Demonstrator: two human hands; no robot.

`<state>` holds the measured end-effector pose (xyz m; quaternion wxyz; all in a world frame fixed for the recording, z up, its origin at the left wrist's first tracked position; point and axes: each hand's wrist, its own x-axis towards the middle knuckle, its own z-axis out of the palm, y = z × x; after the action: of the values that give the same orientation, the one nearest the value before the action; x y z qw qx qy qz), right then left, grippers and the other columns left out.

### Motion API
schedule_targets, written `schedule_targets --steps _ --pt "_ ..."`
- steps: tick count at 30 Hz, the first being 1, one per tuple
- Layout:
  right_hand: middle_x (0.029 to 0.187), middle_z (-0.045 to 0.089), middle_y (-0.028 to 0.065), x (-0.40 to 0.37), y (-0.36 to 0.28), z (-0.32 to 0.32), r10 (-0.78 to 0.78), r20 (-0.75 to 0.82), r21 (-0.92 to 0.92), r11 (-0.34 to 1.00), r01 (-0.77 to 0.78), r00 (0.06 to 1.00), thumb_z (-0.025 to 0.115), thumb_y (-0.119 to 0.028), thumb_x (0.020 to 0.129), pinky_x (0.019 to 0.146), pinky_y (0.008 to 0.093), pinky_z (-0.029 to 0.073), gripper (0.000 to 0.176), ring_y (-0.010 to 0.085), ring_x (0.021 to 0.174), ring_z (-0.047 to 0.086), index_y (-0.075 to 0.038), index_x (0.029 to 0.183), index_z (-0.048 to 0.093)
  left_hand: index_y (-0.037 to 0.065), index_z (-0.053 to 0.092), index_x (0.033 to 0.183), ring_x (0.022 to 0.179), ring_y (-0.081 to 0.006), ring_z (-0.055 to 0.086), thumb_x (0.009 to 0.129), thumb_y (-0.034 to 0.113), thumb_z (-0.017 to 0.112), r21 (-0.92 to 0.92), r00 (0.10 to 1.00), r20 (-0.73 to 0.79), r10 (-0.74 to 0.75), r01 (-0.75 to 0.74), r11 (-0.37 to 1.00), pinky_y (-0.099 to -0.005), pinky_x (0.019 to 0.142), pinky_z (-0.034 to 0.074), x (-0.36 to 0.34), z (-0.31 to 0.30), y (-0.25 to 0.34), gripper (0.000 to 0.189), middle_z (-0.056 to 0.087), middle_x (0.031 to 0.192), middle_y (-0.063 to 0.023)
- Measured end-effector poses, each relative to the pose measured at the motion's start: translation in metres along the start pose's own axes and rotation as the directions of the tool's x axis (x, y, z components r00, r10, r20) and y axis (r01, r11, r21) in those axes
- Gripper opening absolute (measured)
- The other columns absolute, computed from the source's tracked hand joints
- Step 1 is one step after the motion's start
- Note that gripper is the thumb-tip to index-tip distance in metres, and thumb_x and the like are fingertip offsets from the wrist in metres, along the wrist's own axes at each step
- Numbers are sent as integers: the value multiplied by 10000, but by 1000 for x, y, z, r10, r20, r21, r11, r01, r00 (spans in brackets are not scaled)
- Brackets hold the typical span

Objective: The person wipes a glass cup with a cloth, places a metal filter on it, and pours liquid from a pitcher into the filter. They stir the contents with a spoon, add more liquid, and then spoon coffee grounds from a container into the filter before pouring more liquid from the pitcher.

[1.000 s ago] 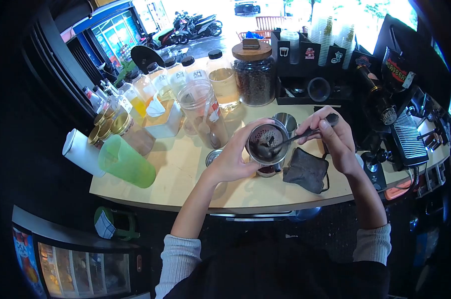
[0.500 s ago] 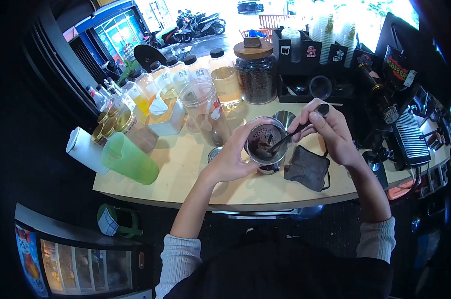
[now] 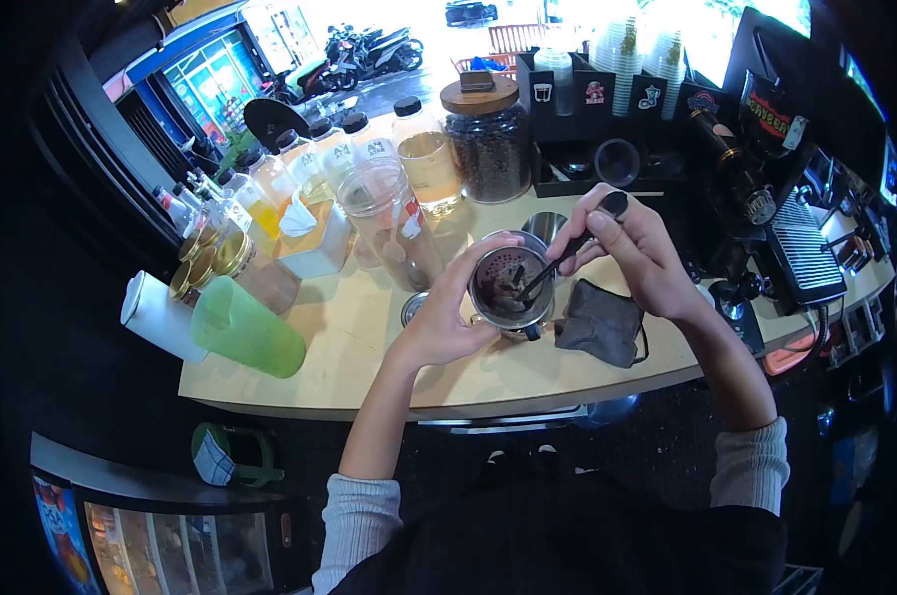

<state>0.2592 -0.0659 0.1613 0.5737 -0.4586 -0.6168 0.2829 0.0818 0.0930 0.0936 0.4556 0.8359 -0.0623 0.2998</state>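
My left hand (image 3: 444, 322) is wrapped round the side of a metal cup (image 3: 485, 290) with small holes in its inner wall, tilted so its inside faces me. Between the fingers and thumb of my right hand (image 3: 632, 248) is a dark-handled spoon (image 3: 574, 250), its lower end inside the cup among dark contents. A dark grey cloth (image 3: 602, 322) lies on the counter just right of the cup. Behind the cup stands another metal vessel (image 3: 545, 225), partly hidden. A tall clear container (image 3: 394, 223) is to the left of it.
The wooden counter (image 3: 369, 382) holds a green pitcher (image 3: 248, 327), a white container (image 3: 161, 315), a tissue box (image 3: 315, 245), several bottles and a jar of dark beans (image 3: 488, 149). A black cup organizer (image 3: 587, 109) stands behind; a coffee machine (image 3: 810, 268) is at the right.
The view has shifted, so the counter items appear slightly lower left or higher. The cup and both hands sit a little further left in view, with the spoon still inside the cup.
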Motion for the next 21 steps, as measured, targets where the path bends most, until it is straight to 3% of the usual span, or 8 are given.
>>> schedule_targets --steps 3,6,10,13,15,19,21 --pt "954 629 98 -2 0 3 -43 -48 -63 997 40 998 372 -238 1024 746 256 532 266 121 834 635 -7 1028 504 62 390 1352 1265 -253 462 649 6 691 0 999 -5 34 -34 999 -372 1080 344 -1 0 -5 767 466 1346 -129" --pt "963 628 98 -6 -2 10 -55 -59 71 996 60 997 367 -246 1025 748 253 535 277 121 825 635 -4 1038 502 66 391 1355 1260 -256 468 645 7 703 -27 999 -30 13 -13 1000 -372 1076 347 -3 1 -5 778 462 1356 -129" --pt "930 615 88 -10 0 8 -117 -50 -95 989 112 992 351 -240 1028 745 259 540 298 130 826 638 7 1026 518 75 393 1357 1255 -255 476 641 10 712 9 999 -37 38 -38 999 -374 1072 351 -3 1 -8 787 459 1365 -127" --pt "936 618 84 -10 -4 8 -92 -99 47 994 97 991 359 -247 1027 738 253 536 312 127 823 637 10 1002 534 85 395 1360 1262 -256 468 640 4 699 -15 999 -43 13 -14 1000 -375 1077 343 -2 1 -7 786 459 1367 -119" --pt "965 632 93 -10 -7 4 -104 31 -97 990 107 994 376 -252 1024 738 250 532 306 123 815 638 9 1009 535 92 395 1362 1272 -257 453 636 4 686 51 1000 -16 11 -11 999 -377 1083 331 -1 1 -6 788 460 1364 -110" --pt "900 639 78 -9 -18 -2 -112 -45 -136 985 105 993 406 -233 1015 725 240 527 301 106 781 637 26 972 554 92 393 1364 1279 -258 442 629 0 663 30 1000 -22 10 -10 999 -378 1088 321 0 3 -6 788 460 1362 -105" --pt "884 637 72 -6 -16 0 -142 35 -159 976 146 989 414 -219 1012 714 234 525 289 101 774 634 27 961 558 94 391 1364 1278 -259 439 625 -1 649 19 1000 -13 -6 6 1000 -379 1086 323 0 3 -6 788 458 1359 -105"
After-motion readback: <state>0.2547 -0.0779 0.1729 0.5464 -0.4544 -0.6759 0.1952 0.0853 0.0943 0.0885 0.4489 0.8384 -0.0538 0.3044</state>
